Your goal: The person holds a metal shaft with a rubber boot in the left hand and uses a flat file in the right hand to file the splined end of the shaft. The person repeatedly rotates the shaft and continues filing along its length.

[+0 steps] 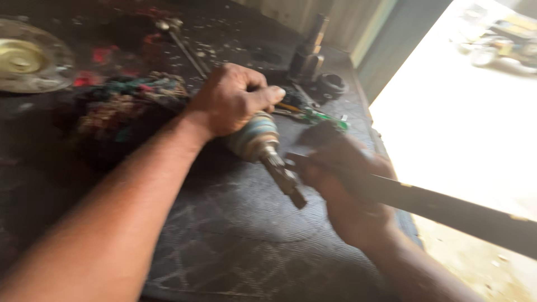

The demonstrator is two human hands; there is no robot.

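the left hand (232,100) grips a metal joint (254,137) with fingers wrapped tight, steadying it above the bench (235,235) near its right edge; the right hand (347,190) closes around a long flat bar (447,210) laid against its stub shaft.

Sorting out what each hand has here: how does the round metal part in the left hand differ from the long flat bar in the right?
The metal part is short and rounded, pale, with a dark stub end; the flat bar is long, thin and dark. The left hand wraps the part from above; the right hand grips the bar at one end, the rest running off right. Both are held above the dark mat.
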